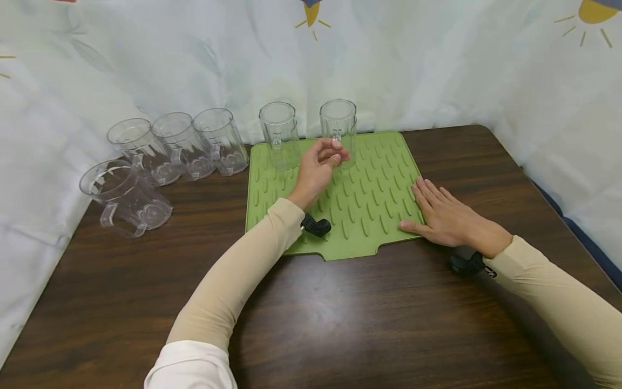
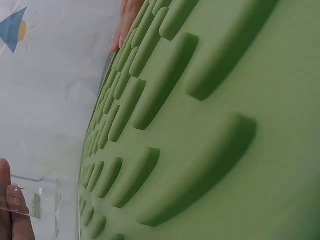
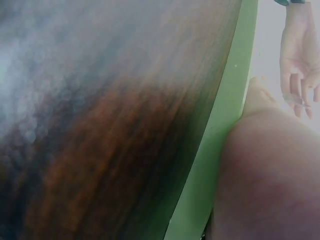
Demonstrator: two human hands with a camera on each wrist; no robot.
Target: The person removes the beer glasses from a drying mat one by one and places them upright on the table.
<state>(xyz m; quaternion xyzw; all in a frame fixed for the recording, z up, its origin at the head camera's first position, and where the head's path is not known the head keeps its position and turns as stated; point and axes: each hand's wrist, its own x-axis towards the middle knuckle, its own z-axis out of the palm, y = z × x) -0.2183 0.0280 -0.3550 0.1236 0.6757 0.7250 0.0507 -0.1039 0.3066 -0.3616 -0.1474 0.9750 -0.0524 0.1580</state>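
Note:
My left hand point(image 1: 316, 167) has its fingers curled at the handle of a clear glass mug point(image 1: 338, 111), which stands upright at the back of a green ridged mat point(image 1: 359, 216). In the left wrist view, the left fingers point(image 2: 20, 215) hold the see-through handle point(image 2: 32, 202). A second clear mug point(image 1: 278, 116) stands on the mat, to the left of the held one. My right hand point(image 1: 447, 216) lies flat with straight fingers across the mat's right edge. Close up in the right wrist view is part of the right hand point(image 3: 270, 175), against the mat's green rim point(image 3: 200, 165).
Left of the mat, several more clear mugs stand on the dark wooden table point(image 1: 311, 313): three in a back row, among them a mug point(image 1: 221, 140) close to the mat, and a wider mug point(image 1: 126, 194) in front. A pale patterned curtain point(image 1: 194, 54) hangs behind the table.

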